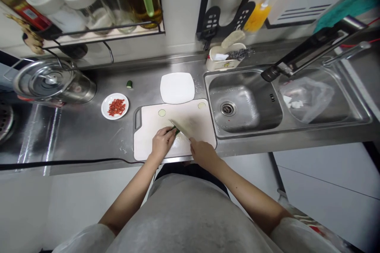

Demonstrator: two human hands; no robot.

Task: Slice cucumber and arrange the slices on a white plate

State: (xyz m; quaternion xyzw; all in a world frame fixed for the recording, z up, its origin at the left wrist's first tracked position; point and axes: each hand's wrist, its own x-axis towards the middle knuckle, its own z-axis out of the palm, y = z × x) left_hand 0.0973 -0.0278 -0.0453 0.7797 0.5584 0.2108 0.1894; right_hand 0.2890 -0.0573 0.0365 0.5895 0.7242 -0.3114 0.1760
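Observation:
A pale cutting board (148, 122) lies on the steel counter in front of me. My left hand (162, 143) has its fingers curled on a small green vegetable piece (176, 130) near the board's middle. My right hand (202, 153) is closed on the handle of a knife (179, 127), whose blade rests across the green piece beside my left fingers. Two round pale green slices lie on the board, one (162, 112) at the far left and one (201, 105) at the far right corner.
An empty white square plate (177, 87) sits behind the board. A small round dish of chopped red pieces (115, 106) and a green stub (129, 84) lie to the left, near a steel pot (50, 82). The sink (242, 104) is right of the board.

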